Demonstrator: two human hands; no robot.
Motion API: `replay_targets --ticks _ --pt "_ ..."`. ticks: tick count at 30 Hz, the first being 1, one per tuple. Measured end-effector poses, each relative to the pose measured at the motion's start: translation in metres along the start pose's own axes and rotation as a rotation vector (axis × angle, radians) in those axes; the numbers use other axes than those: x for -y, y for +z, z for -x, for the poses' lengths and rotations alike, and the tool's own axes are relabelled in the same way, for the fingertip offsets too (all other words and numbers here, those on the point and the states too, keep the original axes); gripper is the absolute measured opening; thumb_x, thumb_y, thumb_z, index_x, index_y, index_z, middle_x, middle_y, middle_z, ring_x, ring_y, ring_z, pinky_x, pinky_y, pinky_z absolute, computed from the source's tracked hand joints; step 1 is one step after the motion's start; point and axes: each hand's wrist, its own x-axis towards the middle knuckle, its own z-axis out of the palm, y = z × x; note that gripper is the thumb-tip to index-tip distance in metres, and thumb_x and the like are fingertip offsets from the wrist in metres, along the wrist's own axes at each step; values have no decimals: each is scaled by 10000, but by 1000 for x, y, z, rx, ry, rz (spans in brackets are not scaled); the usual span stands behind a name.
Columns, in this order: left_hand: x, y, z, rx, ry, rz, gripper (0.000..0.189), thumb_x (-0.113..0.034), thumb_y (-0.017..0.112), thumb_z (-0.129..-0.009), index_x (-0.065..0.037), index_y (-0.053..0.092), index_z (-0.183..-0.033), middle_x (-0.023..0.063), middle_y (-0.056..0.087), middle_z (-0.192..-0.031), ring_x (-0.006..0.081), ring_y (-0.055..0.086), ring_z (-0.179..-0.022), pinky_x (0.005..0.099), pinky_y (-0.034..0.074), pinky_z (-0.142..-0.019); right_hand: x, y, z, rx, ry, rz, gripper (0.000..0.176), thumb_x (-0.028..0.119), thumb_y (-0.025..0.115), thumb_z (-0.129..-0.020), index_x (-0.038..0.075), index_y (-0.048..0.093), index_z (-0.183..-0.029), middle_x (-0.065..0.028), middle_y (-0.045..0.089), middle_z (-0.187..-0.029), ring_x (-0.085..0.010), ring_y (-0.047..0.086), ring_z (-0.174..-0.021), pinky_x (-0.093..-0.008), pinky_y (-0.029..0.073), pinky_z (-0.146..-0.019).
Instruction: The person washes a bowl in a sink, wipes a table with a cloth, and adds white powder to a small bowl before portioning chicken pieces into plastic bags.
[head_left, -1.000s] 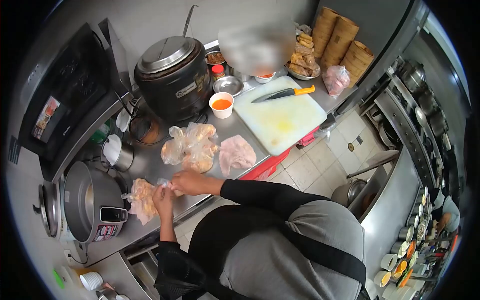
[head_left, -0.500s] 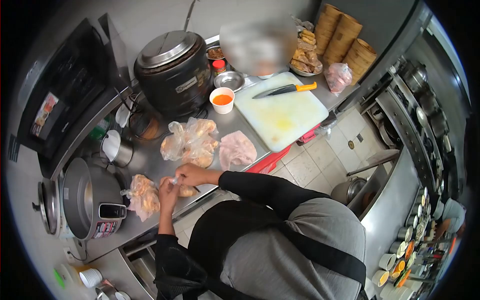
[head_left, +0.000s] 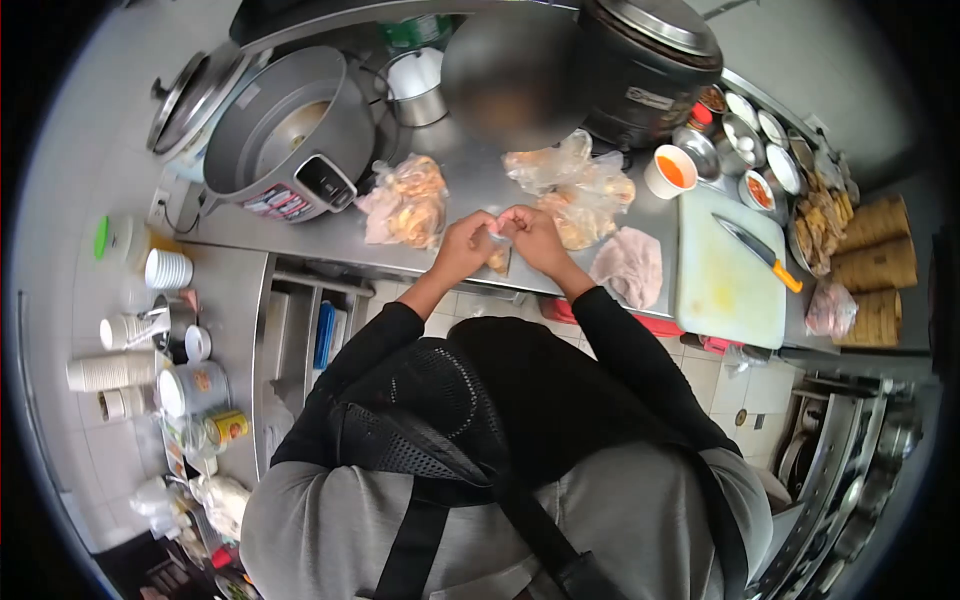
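Observation:
At the front edge of the steel counter, my left hand (head_left: 464,250) and my right hand (head_left: 533,238) meet with pinched fingers. Both are closed on the gathered neck of a small clear plastic bag (head_left: 498,262). Brownish food shows in the bag's lower part, below my fingers; the rest is covered by my hands. To the left of my left hand lies a filled plastic bag of orange-pink food (head_left: 408,200). Just beyond my right hand are several more filled bags (head_left: 585,195). A pink cloth (head_left: 630,266) is crumpled to the right of them.
A grey cooker pot (head_left: 290,140) stands open at the left, a black soup warmer (head_left: 650,75) at the back. On the right, a knife (head_left: 750,243) rests on a white cutting board (head_left: 720,285). A cup of orange sauce (head_left: 671,172) and bamboo steamers (head_left: 875,265) are nearby.
The view has swung left, so the counter appears shifted right and more of the left side shows. My hands still hold the small bag's neck, with their fingertips close together.

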Motion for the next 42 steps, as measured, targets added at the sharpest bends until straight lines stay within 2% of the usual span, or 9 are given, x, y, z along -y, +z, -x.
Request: replay_targets --ticks 7,11,17,22,25,33,34,37,42 --pt "-3 -30 -19 14 -79 -281 321 -186 774 -739 -52 531 -901 95 542 -774 217 516 -673 340 441 -633 37 -1 -15 -97 -131 7 118 75 566 -933 2 658 -917 -6 634 -767 -58 553 -697 -214 454 -641" --pt "-9 -80 -47 -704 93 -590 651 -191 843 -671 -37 477 -1186 169 452 -1149 325 473 -1079 405 416 -910 32 -27 -20 -343 -41 -100 105 69 592 -919 -17 642 -950 11 610 -773 -46 529 -685 -209 443 -636" --pt "-23 -76 -58 -115 308 -539 414 -217 747 -734 -82 635 -1109 126 585 -1136 332 506 -1153 444 402 -976 65 -90 -14 -608 -601 819 356 83 730 -748 83 627 -1088 -117 622 -914 -283 602 -882 -393 474 -780" --pt "1 0 -34 369 596 -827 338 -273 713 -767 -161 670 -1083 94 601 -1134 306 507 -1167 447 351 -1024 63 -84 -54 -304 -481 1483 199 177 681 -803 99 686 -986 -108 657 -877 -306 605 -918 -418 467 -804" --pt "-5 -16 -57 354 37 -1210 521 -283 726 -764 -199 607 -1264 89 568 -1264 304 468 -1245 446 275 -1098 79 -92 -87 -191 -362 1445 168 193 619 -853 104 700 -970 -122 682 -834 -340 641 -869 -449 487 -764" --pt "-18 26 -65 -238 206 -48 1032 -447 877 -644 30 377 -1411 200 473 -1360 321 459 -1257 424 374 -1057 175 -50 -68 176 -365 718 248 211 545 -935 13 662 -1030 -153 669 -831 -268 655 -756 -369 503 -716" --pt "0 32 -68 -124 -127 161 961 -442 880 -641 26 430 -1350 176 519 -1301 314 494 -1217 420 390 -1040 177 -45 -58 242 -516 660 243 178 536 -930 15 660 -1060 -128 669 -882 -251 632 -792 -343 495 -758" --pt "8 8 -75 -110 22 -216 269 -148 615 -738 -6 633 -965 227 613 -1045 389 571 -987 487 448 -866 189 -34 -15 198 -451 800 299 48 600 -862 36 658 -1154 -180 684 -1077 -316 675 -995 -366 508 -862" --pt "-25 -15 -72 223 279 -414 208 -217 697 -807 -42 659 -912 136 674 -902 302 660 -806 430 527 -724 127 -78 -16 -14 -374 854 225 63 548 -929 21 667 -1115 -186 703 -1021 -291 694 -867 -354 527 -785"
